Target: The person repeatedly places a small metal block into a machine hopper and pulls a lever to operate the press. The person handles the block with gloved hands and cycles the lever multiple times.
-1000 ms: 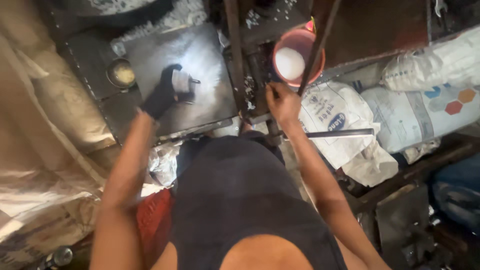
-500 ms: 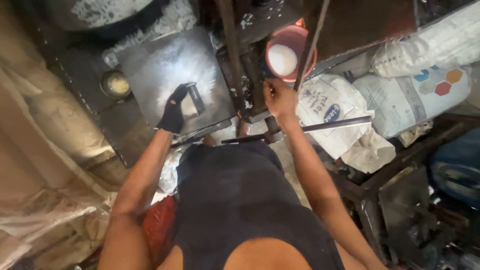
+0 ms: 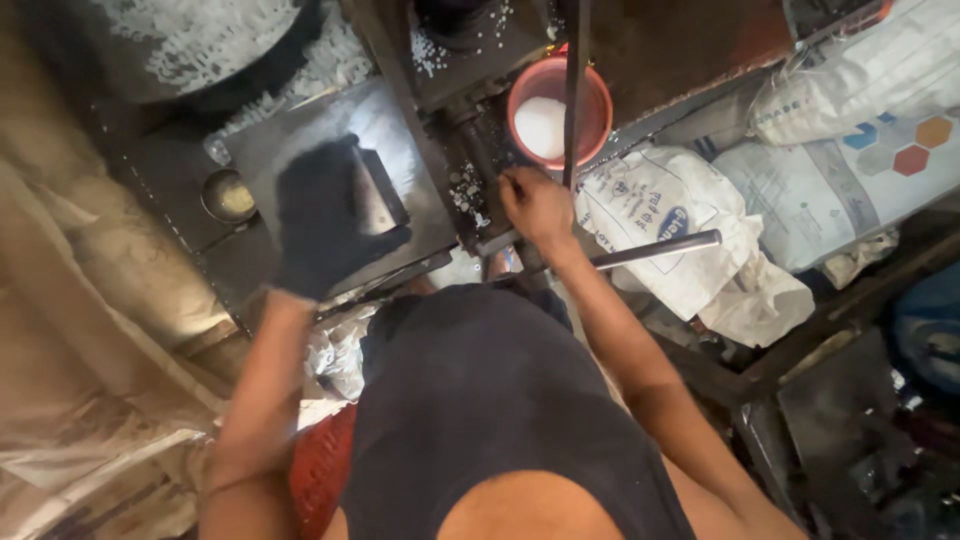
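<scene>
My left hand (image 3: pixel 322 215), in a black glove, grips a small dark metal block (image 3: pixel 378 192) resting on the flat steel plate (image 3: pixel 400 135). My right hand (image 3: pixel 537 205) is bare and closed around a metal lever (image 3: pixel 655 250) on the dark machine frame (image 3: pixel 470 160), just below a vertical steel rod (image 3: pixel 574 90). A pink bucket (image 3: pixel 595 120) holding white granules stands just beyond my right hand. White granules lie scattered over the machine top.
Printed white sacks (image 3: pixel 680 215) and a larger one (image 3: pixel 850 170) lie to the right. A small round tin (image 3: pixel 228 196) sits left of the plate. A big dark drum (image 3: pixel 200 40) dusted with granules is at the top left. Crumpled plastic sheeting (image 3: pixel 90 330) fills the left.
My view has moved closer to the plate. My gloved left hand has slid right and down over the metal block. My right hand stays on the lever.
</scene>
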